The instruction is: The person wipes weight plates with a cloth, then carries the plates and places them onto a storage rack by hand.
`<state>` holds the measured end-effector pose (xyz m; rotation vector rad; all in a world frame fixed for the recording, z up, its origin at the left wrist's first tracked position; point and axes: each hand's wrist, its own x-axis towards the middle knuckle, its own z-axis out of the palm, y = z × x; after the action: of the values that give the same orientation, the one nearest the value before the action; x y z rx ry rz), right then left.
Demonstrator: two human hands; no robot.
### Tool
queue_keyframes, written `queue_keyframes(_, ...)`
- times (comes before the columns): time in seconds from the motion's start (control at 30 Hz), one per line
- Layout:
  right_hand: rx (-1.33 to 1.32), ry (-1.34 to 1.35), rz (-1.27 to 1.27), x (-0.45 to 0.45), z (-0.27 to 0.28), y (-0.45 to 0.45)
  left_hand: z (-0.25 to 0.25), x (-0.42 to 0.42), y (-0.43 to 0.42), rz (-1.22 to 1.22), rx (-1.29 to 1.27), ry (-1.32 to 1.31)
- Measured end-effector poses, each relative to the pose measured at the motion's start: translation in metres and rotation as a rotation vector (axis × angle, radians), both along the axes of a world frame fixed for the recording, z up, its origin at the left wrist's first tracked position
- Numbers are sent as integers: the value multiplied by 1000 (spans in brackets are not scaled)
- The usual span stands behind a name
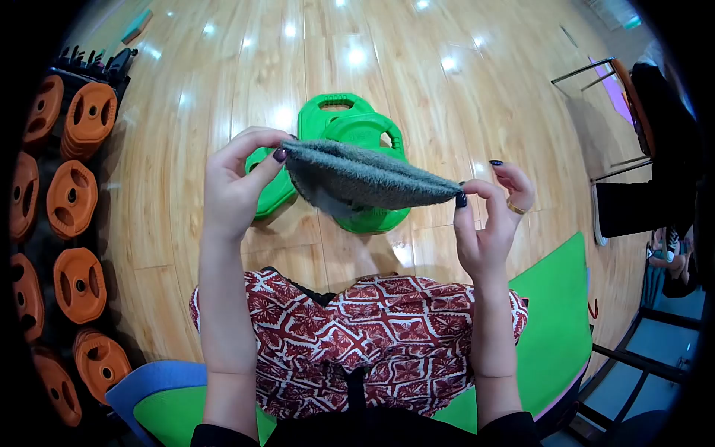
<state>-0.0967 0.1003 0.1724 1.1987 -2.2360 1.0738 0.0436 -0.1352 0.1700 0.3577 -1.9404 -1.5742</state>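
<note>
While left fingers [262,172] and right fingers [487,192] pinch gray fabric [372,180] endwise, floor [506,104] stretches — wide — beyond.

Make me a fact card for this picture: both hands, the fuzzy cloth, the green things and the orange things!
Left hand: pinching one end of the cloth
Right hand: pinching the other end, gold ring on
Cloth: grey, held up
Green plates: on the wooden floor, partly behind the cloth
Orange plates: stacked in rows, picture's left side

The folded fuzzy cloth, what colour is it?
The folded fuzzy cloth is grey, in the head view.
</note>
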Motion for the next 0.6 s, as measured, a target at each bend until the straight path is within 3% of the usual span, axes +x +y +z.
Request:
queue_keyframes(0.17,57,123,-87,-35,4,-23,-17,-43,-2,160,-65,-2)
queue_keyframes(0.23,78,270,-136,-50,17,-27,-8,-53,-3,179,-55,15)
queue_keyframes(0.3,22,294,-159,-60,30,-27,6,-60,-5,297,-147,7)
queue_keyframes(0.37,-6,298,-174,-63,43,-23,11,-62,-6,258,-126,74)
queue_keyframes(0.6,104,271,-126,-30,17,13,-22,-22,14,221,-415,-207)
